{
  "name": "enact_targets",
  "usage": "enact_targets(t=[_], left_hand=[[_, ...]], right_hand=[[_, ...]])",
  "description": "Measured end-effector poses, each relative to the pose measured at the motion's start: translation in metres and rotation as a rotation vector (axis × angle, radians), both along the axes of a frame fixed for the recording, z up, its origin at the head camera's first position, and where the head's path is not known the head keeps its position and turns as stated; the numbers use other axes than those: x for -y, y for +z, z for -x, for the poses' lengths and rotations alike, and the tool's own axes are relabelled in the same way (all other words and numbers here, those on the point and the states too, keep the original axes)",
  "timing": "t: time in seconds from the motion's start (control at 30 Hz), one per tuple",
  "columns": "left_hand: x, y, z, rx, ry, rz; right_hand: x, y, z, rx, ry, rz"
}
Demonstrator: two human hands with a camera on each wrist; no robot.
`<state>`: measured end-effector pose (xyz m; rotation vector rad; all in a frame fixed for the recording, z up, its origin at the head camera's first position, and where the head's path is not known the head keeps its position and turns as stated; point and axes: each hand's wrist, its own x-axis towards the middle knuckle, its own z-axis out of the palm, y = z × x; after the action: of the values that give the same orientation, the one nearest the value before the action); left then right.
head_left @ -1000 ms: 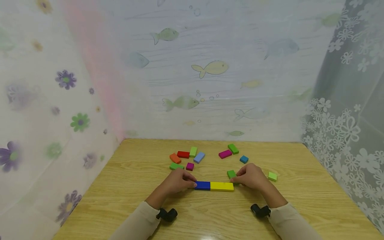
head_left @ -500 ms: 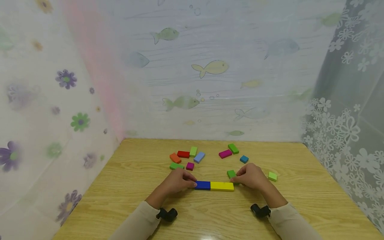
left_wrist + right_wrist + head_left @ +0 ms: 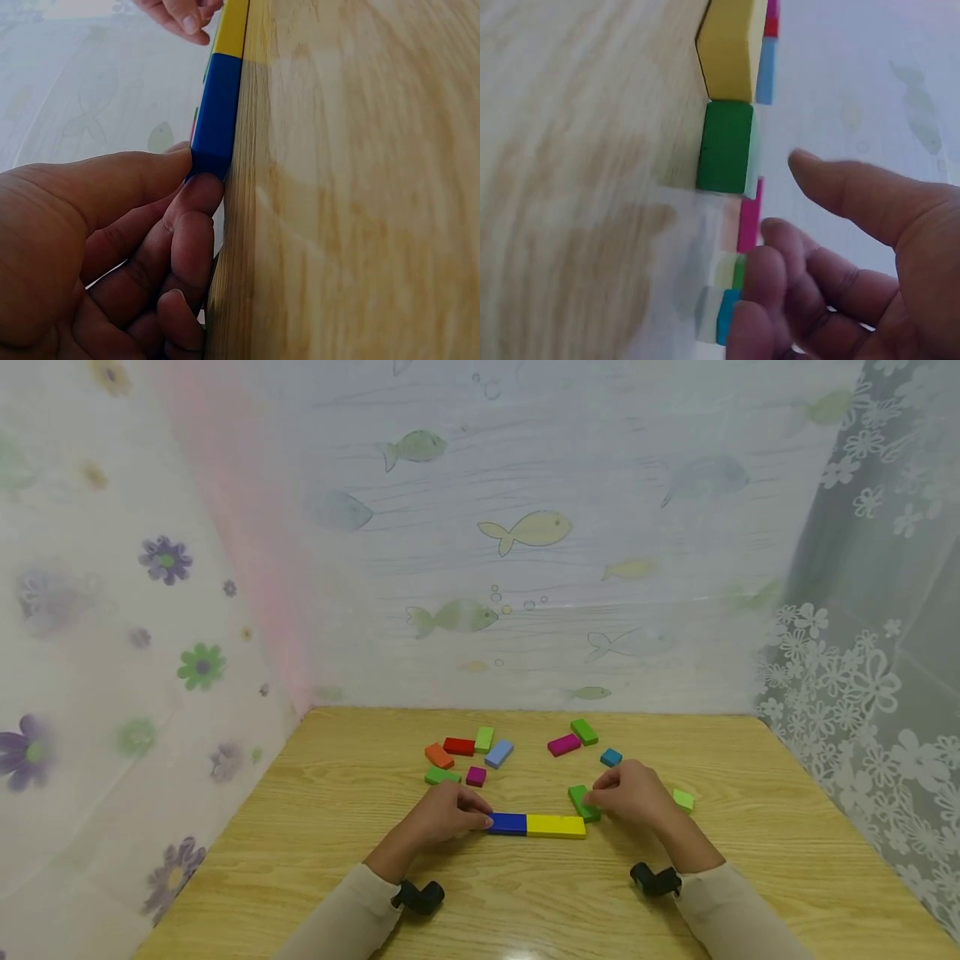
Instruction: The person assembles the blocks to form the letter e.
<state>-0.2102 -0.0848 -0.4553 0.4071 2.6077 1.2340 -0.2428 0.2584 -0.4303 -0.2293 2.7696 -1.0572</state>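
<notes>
A blue block (image 3: 507,824) and a yellow block (image 3: 556,827) lie end to end in a row on the wooden table. My left hand (image 3: 446,814) holds the blue block's left end between thumb and fingers, plainly seen in the left wrist view. At the yellow block's right end lies a green block (image 3: 580,800), set at an angle, its near end by the yellow corner. Beside it is my right hand (image 3: 633,793); the right wrist view shows thumb and fingers parted and off the green block (image 3: 725,148).
Behind the left hand lie red (image 3: 459,747), orange (image 3: 438,756), light blue (image 3: 498,754), magenta (image 3: 476,777) and green blocks. Farther right are another magenta block (image 3: 564,744), a green one (image 3: 584,732), a teal one (image 3: 611,757) and a lime one (image 3: 683,801). Patterned curtains surround the table.
My right hand has let go of the green block and shifted slightly up and to the right. The left hand and the blue and yellow blocks have stayed put.
</notes>
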Motion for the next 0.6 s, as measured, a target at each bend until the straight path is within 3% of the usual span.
enact_targets(t=[0.23,0.6], left_hand=[[0.001,-0.004,0.002,0.006,-0.001,-0.008],[0.001,0.001,-0.001,-0.002,-0.007,-0.007]], right_hand=[[-0.001,0.003,0.019,-0.089,0.048,-0.025],[0.002,0.008,0.051,-0.161,0.093,-0.039]])
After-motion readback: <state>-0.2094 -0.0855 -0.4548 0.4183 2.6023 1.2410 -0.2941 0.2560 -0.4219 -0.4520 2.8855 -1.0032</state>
